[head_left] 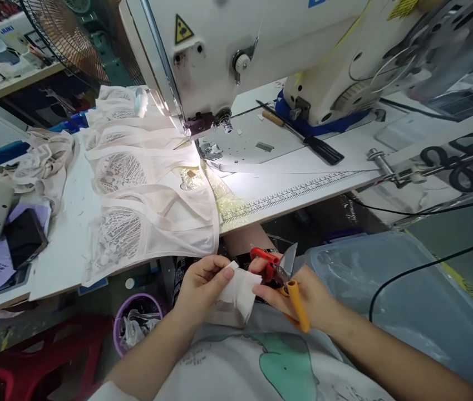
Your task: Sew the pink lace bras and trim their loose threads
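Note:
Over my lap, below the table's front edge, my left hand (203, 284) pinches a small folded piece of white fabric (236, 298). My right hand (299, 295) grips thread snips (280, 273) with red and orange handles, and its fingers also touch the fabric's right edge. The blades point up and to the right. A stack of beige lace garment pieces (144, 206) lies on the white sewing table (286, 184), left of the needle of the white sewing machine (236, 50).
A black-handled screwdriver (303, 136) lies on the table by the machine base. A phone (23, 236) and papers sit at the far left. A purple bin (136, 323) stands under the table, a clear plastic tub (387, 301) to my right, a fan (69, 39) behind.

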Demonstrator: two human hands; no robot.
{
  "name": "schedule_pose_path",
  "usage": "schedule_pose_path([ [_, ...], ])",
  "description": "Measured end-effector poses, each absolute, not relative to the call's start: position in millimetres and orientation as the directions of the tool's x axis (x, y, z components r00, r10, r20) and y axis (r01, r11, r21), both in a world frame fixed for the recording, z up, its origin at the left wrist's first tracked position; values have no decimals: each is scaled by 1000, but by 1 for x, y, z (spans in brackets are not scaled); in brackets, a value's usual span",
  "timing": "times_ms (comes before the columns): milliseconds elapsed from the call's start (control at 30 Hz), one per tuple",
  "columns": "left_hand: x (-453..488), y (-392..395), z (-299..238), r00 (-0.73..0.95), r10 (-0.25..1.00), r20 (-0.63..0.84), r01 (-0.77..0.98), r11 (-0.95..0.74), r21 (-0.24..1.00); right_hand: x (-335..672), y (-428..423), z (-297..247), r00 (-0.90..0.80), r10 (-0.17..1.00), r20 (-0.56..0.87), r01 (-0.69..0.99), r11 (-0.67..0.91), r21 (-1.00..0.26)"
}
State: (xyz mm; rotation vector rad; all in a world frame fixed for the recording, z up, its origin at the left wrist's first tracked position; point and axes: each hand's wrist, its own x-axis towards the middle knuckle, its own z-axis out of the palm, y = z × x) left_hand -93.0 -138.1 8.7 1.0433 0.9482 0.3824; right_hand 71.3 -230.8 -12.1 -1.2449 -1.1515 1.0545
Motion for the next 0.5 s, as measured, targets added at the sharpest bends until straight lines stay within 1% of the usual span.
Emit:
schedule_pose_path([
  [133,-89,-139,9,585,675,-450,139,464,875,71,-231,-5,172,985,3,113,-17,-993],
  [267,-81,-143,11,609,666,-430,130,451,883,77,-231,7,115,990,-77,134,-92,-987],
  [333,-77,-146,12,642,635,-429,141,452,881,86,-232,12,24,992,-123,185,-125,-975],
  [400,-73,-147,12,671,606,-427,160,444,882,98,-233,14,-120,984,-135,261,-100,-960],
  [500,-67,-148,13,674,588,-448,208,431,878,119,-239,13,-312,932,-185,409,-44,-911],
])
